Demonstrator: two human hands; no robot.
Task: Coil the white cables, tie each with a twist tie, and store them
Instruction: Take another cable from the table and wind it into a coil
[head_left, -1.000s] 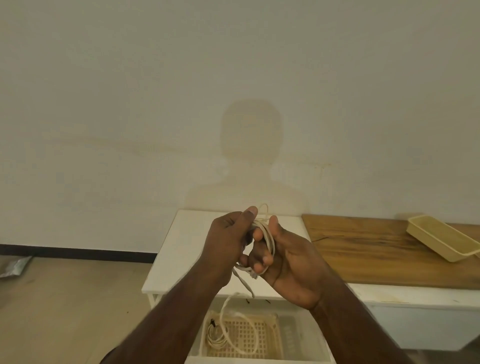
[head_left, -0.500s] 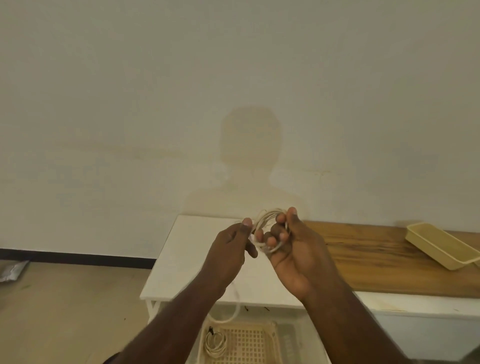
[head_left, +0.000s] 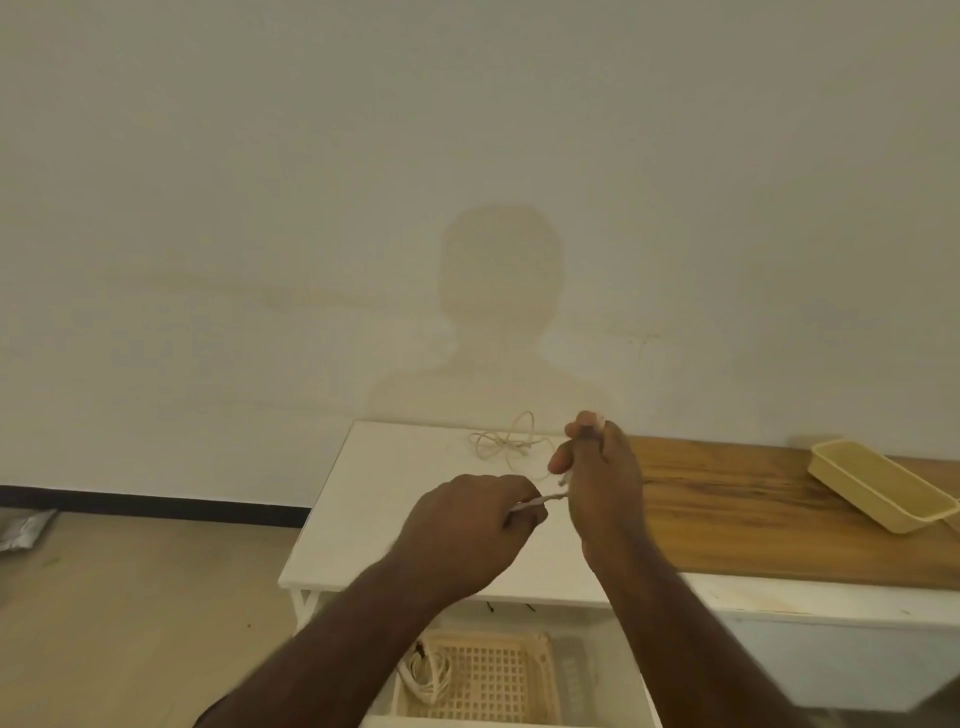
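Far left on the floor (head_left: 130, 597), a crumpled silvery bag (head_left: 23, 527), unrelated. Low in frame, a pale lattice basket (head_left: 498, 680) in the open drawer below the white table (head_left: 374, 499), holding one bundled white cable (head_left: 428, 673) at its left side.

Left hand (head_left: 467, 535) curled, fingertips pinching the near end of a thin pale strand (head_left: 543, 500), probably a twist tie or a cable end; blur, cannot tell which. Strand's long axis runs left to right, slightly rising, from the left pinch to the right hand (head_left: 602, 488), just beside it. Right hand is seen back-on, fingers curled upward, clasping something small and pale at the top; the coil itself is hidden, so what it grips cannot be told for sure.

Behind the hands on the tabletop, a loose white cable (head_left: 506, 444), thin, flexible, tangled in open loops, not coiled. It lies ahead of both hands, nearer the right.

Further right, wood-grain board (head_left: 753, 509), matte; on it a shallow yellow plastic tray (head_left: 883, 491), rectangular, angled.
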